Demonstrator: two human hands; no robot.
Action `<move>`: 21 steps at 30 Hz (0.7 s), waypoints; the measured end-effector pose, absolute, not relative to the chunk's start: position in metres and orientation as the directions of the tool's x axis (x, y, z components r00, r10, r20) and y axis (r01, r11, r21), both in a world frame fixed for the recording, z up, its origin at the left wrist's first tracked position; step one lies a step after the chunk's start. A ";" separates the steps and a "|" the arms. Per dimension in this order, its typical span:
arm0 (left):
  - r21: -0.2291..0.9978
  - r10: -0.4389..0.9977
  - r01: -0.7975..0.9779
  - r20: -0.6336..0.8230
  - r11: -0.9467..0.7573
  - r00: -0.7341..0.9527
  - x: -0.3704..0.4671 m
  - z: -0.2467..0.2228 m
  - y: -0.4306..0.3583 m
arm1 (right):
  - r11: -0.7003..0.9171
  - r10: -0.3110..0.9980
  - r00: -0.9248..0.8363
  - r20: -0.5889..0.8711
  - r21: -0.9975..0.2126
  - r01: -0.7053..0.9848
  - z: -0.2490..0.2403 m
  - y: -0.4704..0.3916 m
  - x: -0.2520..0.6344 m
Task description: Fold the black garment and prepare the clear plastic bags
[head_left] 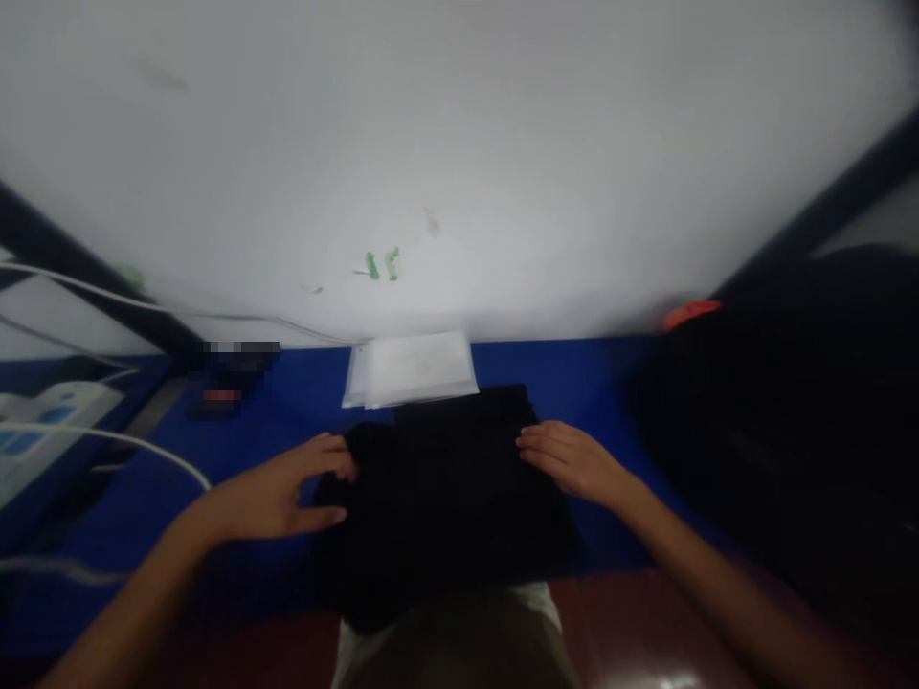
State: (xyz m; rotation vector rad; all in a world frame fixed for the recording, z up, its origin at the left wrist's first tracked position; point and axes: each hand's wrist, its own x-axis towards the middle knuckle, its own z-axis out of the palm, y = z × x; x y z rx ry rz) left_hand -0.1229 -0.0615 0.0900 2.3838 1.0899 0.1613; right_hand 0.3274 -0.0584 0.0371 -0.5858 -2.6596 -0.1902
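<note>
black cloth between left hand, right hand.

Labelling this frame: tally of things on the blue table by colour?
Black: 2, folded black garment under both hands, left hand, right hand; black pile at right
White: 2, clear packets; power strip
Total: 4

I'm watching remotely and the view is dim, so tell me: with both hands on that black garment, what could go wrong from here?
1. The black garment hangs over the blue table edge toward the lap; it may slide off.
2. The clear bags touch its far edge; pushing forward could shove them.
3. The left hand works near a white cable, which may snag. The right hand lies flat, without a firm grip.
</note>
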 end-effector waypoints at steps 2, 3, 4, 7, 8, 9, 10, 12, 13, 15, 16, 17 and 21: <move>0.484 0.774 0.699 -0.070 -0.526 0.630 -0.123 0.092 -0.062 | 0.895 0.401 -0.833 0.381 0.030 0.445 0.038 -0.064 0.327; 0.486 0.790 0.702 -0.040 -0.520 0.612 -0.119 0.093 -0.062 | 0.891 0.419 -0.837 0.353 0.017 0.454 0.039 -0.067 0.327; 0.496 0.798 0.695 -0.008 -0.521 0.603 -0.112 0.095 -0.063 | 0.886 0.439 -0.839 0.320 0.000 0.464 0.040 -0.069 0.327; 0.573 0.754 0.589 0.079 -0.569 0.652 -0.081 0.100 -0.066 | 0.873 0.485 -0.840 0.242 -0.069 0.484 0.046 -0.073 0.329; 0.603 0.714 0.534 0.087 -0.593 0.695 -0.071 0.101 -0.068 | 0.869 0.494 -0.838 0.231 -0.096 0.486 0.049 -0.073 0.330; 0.625 0.670 0.485 0.082 -0.611 0.738 -0.062 0.102 -0.070 | 0.864 0.503 -0.835 0.222 -0.126 0.487 0.052 -0.074 0.331; 0.635 0.628 0.453 0.066 -0.626 0.776 -0.054 0.103 -0.072 | 0.860 0.509 -0.833 0.215 -0.153 0.486 0.054 -0.075 0.331; 0.614 0.583 0.452 0.016 -0.647 0.813 -0.047 0.103 -0.076 | 0.848 0.526 -0.826 0.204 -0.195 0.492 0.057 -0.076 0.329; 0.592 0.581 0.477 -0.016 -0.650 0.813 -0.046 0.103 -0.078 | 0.840 0.537 -0.820 0.196 -0.208 0.500 0.058 -0.077 0.328; 0.541 0.600 0.539 -0.076 -0.646 0.796 -0.051 0.104 -0.080 | 0.826 0.556 -0.813 0.174 -0.220 0.518 0.059 -0.079 0.325; 0.514 0.611 0.568 -0.103 -0.643 0.785 -0.054 0.104 -0.081 | 0.822 0.562 -0.811 0.162 -0.221 0.525 0.059 -0.079 0.323; 0.483 0.624 0.598 -0.128 -0.640 0.771 -0.058 0.104 -0.082 | 0.818 0.566 -0.811 0.148 -0.221 0.530 0.059 -0.080 0.322; 0.382 0.697 0.700 -0.172 -0.604 0.696 -0.068 0.101 -0.087 | 0.818 0.563 -0.819 0.108 -0.212 0.535 0.058 -0.078 0.319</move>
